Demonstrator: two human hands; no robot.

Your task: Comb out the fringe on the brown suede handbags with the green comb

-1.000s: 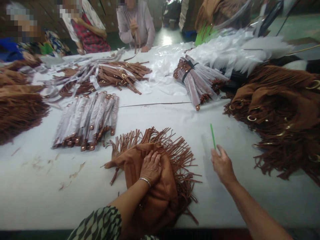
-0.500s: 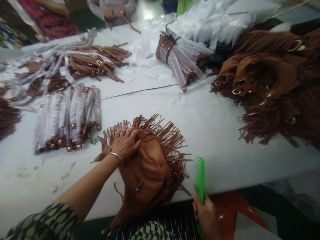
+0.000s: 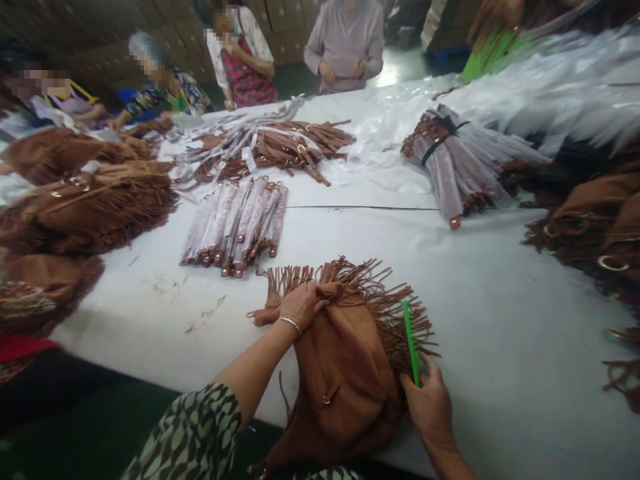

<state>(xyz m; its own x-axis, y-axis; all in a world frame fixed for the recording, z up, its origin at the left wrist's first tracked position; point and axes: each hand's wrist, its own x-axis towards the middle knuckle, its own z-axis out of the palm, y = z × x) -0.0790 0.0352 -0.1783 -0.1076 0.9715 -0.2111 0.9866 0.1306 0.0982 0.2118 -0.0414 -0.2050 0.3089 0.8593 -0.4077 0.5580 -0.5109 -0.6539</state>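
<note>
A brown fringed bag lies at the near edge of the white table, its soft body hanging partly over that edge toward the person and its fringe fanned out away from them, toward the table's middle. The left hand presses flat on the bag's upper left part, fingers curled over the fabric where the fringe begins. The right hand is closed round the handle of a green comb — the comb stands nearly upright, its long axis running away from the person, and it sits in the right-hand strands of the fringe. So the fringe lies just beyond and to the left of the right hand, which is the nearer to those loose strands, with the strands running roughly along the comb's length.

Farther out, a row of wrapped straps lies toward the table's left middle, loose brown straps beyond them, and a tied bundle of straps to the right. More fringed bags are heaped at the left edge — others at the right edge. Other people stand at the far edge.
</note>
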